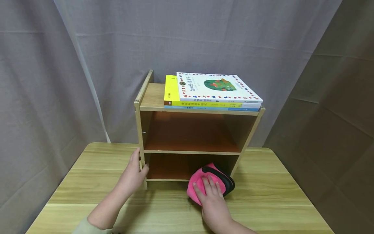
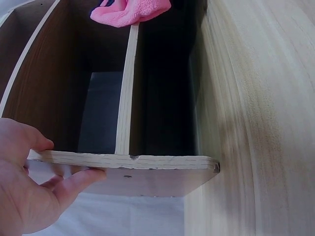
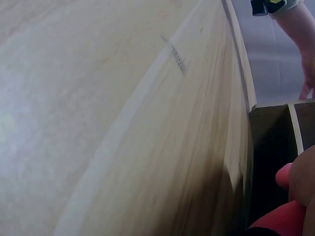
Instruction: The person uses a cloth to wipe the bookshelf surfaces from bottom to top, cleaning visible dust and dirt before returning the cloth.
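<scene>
A small wooden shelf [image 1: 191,152] with open compartments stands on the table. My left hand [image 1: 134,174] grips its left side panel low down, the thumb at the front edge and the fingers on the outer face. In the left wrist view, that hand [image 2: 34,179] has the panel's edge between thumb and fingers. My right hand [image 1: 214,204] holds a pink fleecy cloth [image 1: 193,187] with black trim against the lower front of the shelf, near the right side. The right wrist view shows only part of the cloth [image 3: 283,219]; the hand hides the rest.
Several books, a white picture book [image 1: 195,89] uppermost, lie stacked on the shelf's top board [image 1: 153,94]. Beneath the shelf is a wooden table [image 1: 277,195]. Grey curtains [image 1: 190,39] hang behind and on both sides.
</scene>
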Available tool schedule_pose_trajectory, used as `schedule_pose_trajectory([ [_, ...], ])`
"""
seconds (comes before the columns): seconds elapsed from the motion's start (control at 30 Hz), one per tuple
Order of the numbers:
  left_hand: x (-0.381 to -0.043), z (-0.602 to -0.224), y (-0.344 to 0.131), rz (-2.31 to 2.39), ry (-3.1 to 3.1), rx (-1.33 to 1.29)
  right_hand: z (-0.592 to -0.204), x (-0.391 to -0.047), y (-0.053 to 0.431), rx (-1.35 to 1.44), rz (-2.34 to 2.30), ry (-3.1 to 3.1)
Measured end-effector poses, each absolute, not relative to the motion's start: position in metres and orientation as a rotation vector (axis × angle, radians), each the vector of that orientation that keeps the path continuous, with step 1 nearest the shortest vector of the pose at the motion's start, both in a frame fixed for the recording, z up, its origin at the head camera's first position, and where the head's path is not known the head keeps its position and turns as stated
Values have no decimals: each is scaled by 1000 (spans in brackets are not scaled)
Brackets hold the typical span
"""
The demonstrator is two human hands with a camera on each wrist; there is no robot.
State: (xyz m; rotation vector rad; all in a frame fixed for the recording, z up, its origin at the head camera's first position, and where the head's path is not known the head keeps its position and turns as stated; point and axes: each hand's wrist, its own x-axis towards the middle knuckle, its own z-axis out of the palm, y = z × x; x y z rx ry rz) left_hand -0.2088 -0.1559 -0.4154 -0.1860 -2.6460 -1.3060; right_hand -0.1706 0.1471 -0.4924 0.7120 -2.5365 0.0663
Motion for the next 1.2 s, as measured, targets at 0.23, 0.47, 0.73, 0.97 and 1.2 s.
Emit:
schedule_pose_trajectory([
  [0.23,-209,-415,-157,-1288,-2647,-170,-494,-171,144,707,35,-2537],
  [0.47,-209,-415,-157,-1306,-2658,-164,-492,-171,139,722,-24,-2579],
  [0.73,-209,-415,-157,-1304,-2660,-173,-490,-170,127,755,-41,-2562],
  [0.97,-209,-415,-157,-1309,-2663,-175,-490,-170,116,780,-42,-2470],
  [1.2,-209,-414,-156,-1309,-2653,-190,-491,-169,106,781,-122,-2550],
])
